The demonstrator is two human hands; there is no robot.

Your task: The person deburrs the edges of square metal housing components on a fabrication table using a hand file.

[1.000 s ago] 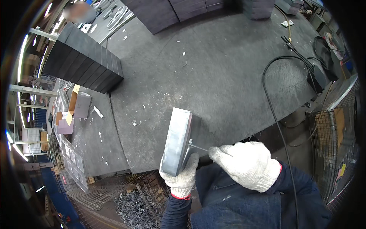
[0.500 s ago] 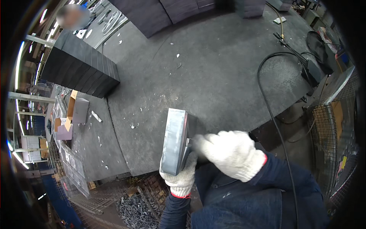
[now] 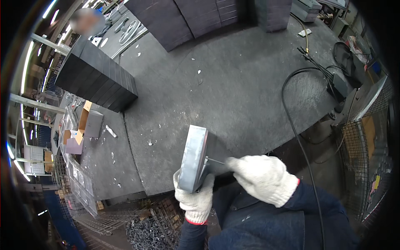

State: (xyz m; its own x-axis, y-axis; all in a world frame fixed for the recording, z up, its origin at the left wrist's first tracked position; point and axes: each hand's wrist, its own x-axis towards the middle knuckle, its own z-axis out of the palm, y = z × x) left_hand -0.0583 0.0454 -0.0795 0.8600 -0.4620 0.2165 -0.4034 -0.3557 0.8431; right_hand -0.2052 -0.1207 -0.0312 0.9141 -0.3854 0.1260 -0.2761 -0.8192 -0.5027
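My left hand (image 3: 195,202), in a white knit glove with a red cuff edge, grips the lower end of a grey metal box (image 3: 194,158). The box stands tilted at the table's near edge, its narrow pale side facing up. My right hand (image 3: 266,179), gloved the same way, is closed on a thin metal rod (image 3: 216,161). That rod reaches left to the right side of the box, where its tip meets a small fitting. The fingertips of my right hand are slightly blurred, and the box's right face is mostly turned away.
Dark grey worktable (image 3: 233,87) with scattered white scraps. A row of dark blocks (image 3: 100,75) stands left, larger dark stacks (image 3: 196,18) at the back. A black cable (image 3: 287,108) loops on the right. An opened carton (image 3: 89,121) lies left; metal pieces (image 3: 152,231) fill a wire basket below.
My right hand has drawn slightly right, away from the box, and the rod between them now shows clearly. The whole view has shifted a little; my left hand keeps its hold.
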